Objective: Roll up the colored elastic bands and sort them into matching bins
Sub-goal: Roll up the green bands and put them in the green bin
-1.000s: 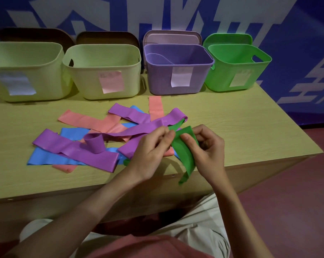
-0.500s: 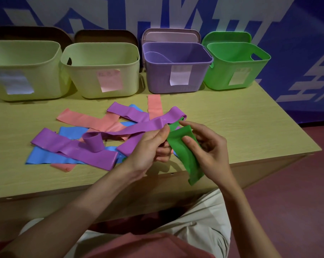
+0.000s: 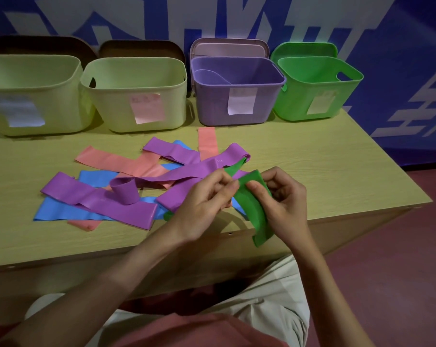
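Both hands hold a green elastic band over the table's front edge. My left hand pinches its upper end, and my right hand grips it from the right with the thumb pressed on the band. The lower end hangs down past the edge. Purple bands, pink bands and blue bands lie tangled on the table to the left, one purple end curled into a loop. At the back stand a green bin and a purple bin.
Two pale yellow-green bins stand at the back left, each with a paper label. Lids lean against the blue wall behind the bins. The wooden table ends close to my right hand; red floor lies beyond.
My hands have shifted slightly along the green band, and its hanging end has swung a little to the right. The bands on the table lie as before.
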Available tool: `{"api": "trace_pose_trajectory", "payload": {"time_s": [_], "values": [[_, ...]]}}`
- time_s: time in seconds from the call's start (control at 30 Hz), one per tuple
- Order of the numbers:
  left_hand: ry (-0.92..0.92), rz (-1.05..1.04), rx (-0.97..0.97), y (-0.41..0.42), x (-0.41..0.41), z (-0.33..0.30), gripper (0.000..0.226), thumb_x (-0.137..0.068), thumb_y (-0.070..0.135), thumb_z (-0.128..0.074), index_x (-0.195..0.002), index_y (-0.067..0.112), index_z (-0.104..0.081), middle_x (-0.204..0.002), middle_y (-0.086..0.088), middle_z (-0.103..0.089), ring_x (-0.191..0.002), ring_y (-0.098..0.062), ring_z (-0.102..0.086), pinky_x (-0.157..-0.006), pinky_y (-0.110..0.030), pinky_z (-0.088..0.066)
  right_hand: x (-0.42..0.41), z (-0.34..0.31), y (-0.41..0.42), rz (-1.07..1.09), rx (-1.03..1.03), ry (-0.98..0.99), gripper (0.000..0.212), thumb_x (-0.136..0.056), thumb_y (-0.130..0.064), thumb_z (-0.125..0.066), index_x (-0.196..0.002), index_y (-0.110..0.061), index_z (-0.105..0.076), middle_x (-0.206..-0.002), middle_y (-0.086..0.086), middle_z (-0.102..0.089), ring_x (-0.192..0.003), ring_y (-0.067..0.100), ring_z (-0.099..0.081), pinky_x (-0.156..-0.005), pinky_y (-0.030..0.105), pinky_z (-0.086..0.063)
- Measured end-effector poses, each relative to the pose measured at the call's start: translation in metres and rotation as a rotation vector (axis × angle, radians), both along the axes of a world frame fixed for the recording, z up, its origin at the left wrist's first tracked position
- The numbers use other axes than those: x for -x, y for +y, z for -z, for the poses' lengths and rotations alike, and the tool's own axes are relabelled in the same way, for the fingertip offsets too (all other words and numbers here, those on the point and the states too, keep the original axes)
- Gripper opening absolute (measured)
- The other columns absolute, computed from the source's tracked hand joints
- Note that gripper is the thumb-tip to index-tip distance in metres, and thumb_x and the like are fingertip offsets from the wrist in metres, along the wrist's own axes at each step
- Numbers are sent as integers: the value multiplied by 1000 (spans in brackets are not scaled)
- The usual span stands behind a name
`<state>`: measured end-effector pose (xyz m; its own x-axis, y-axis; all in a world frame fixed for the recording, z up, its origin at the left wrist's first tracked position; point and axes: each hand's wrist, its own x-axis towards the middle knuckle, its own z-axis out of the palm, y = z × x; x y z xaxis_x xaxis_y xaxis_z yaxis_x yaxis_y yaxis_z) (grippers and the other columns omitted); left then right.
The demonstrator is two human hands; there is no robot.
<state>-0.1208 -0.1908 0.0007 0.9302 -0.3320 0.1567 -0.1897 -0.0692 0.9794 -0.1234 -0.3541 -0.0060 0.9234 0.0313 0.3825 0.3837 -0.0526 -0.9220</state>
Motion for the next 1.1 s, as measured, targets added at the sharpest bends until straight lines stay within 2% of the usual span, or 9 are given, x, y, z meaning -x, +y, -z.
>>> {"api": "trace_pose_trajectory", "payload": {"time_s": [0.17, 0.3, 0.4, 0.5, 0.6, 0.73, 0.83, 0.9, 1.1], "values": [[-56, -13, -64, -1, 0, 5, 30, -95, 30, -40, -84, 3, -46, -57, 11, -39, -53, -6, -34, -54, -19, -31, -1, -1, 4, -31, -47, 49, 13, -80, -16, -72, -82, -10, -61, -72, -6, -68, -65, 5, -62, -59, 16, -46], [112, 25, 149, -1, 0, 0, 30, -99, 33, -38, -81, 10, -46, -58, 6, -29, -51, -7, -26, -49, -23, -20, 2, -2, 2, -61, -47, 54, 24, -80, -23, -72, -102, -19, -63, -65, 19, -60, -61, 21, -57, -56, 31, -44], [245, 85, 264, 0, -1, -4, 32, -92, 34, -38, -80, 4, -39, -53, 8, -25, -46, -5, -23, -47, -23, -16, 1, -5, -2, -97, 25, 12, 30, -86, -15, -68, -115, -22, -64, -61, 16, -53, -59, 17, -49, -52, 32, -39], [389, 176, 360, 3, -2, -5, 34, -96, 35, -39, -74, 10, -37, -51, 7, -24, -44, -7, -19, -44, -20, -17, 1, -10, 1, -94, 28, -5, 21, -84, -14, -68, -105, -17, -67, -83, 11, -71, -74, 14, -63, -63, 31, -49], [437, 248, 367, 7, -2, -10, 36, -96, 35, -39, -69, 12, -36, -49, 6, -23, -44, -8, -17, -46, -24, -14, 1, -10, 4, -72, 16, 8, 10, -81, -11, -70, -89, -12, -64, -78, -3, -71, -70, 7, -64, -62, 20, -49], [354, 112, 195, 7, 0, -15, 40, -98, 30, -39, -64, 10, -47, -45, 10, -39, -43, -6, -27, -47, -24, -17, 2, -6, 6, -67, 8, 20, 10, -80, -13, -72, -83, -11, -62, -76, -3, -70, -68, 9, -65, -61, 21, -50], [247, 73, 112, 9, 3, -12, 42, -100, 34, -35, -65, 20, -53, -50, 9, -35, -46, -6, -26, -47, -22, -20, 3, -5, 10, -63, -15, 23, 20, -79, -23, -72, -78, -7, -60, -71, 0, -69, -65, 11, -64, -59, 23, -49], [183, 60, 105, 11, 7, -11, 35, -97, 37, -37, -76, 12, -50, -54, 9, -34, -47, -5, -26, -46, -18, -22, 3, -5, 11, -43, -17, 21, 27, -77, -27, -71, -76, -2, -58, -68, 6, -67, -63, 13, -62, -57, 27, -47], [78, 42, 53, 7, 11, -17, 22, -99, 7, -36, -78, 4, -44, -47, 12, -43, -43, 5, -42, -49, -1, -34, 1, -6, 12, -46, -48, 51, 17, -78, -22, -73, -80, -10, -61, -68, -4, -67, -61, 6, -60, -56, 17, -45]]}}
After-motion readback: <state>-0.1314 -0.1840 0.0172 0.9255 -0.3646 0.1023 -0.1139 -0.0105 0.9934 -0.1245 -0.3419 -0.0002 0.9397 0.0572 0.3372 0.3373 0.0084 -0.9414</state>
